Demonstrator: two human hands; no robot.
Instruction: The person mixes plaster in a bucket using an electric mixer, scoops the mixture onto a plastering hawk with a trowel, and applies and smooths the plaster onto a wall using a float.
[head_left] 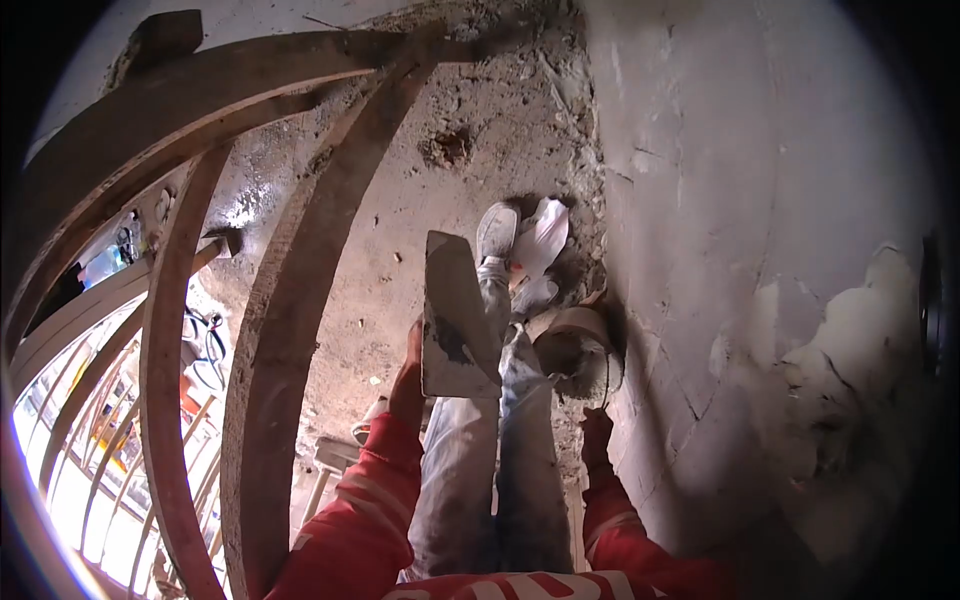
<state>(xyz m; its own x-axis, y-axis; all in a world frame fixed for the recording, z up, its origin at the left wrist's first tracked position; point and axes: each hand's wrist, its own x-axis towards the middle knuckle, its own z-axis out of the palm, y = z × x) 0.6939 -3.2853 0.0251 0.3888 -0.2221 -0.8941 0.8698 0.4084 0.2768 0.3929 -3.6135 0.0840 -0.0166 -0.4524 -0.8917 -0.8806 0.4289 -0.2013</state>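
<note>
My left hand (408,385) is closed on the near left edge of a flat rectangular plastering board (455,300), in front of my legs. Pale plaster smears and a dark patch cover its face; its underside and most of my fingers are hidden. Lower right, my right hand (597,425) closes on the thin handle of a plaster-crusted bucket (608,370). The bucket is beside my right leg, close to the wall, and its inside is dark. Whether it touches the floor I cannot tell.
A rough grey wall (690,250) with cracks and pale patches rises on the right. Curved wooden beams (300,270) stand on the left. Crumbled debris (520,110) lies along the wall's foot, and a white crumpled bag (543,235) lies near my shoes (497,232).
</note>
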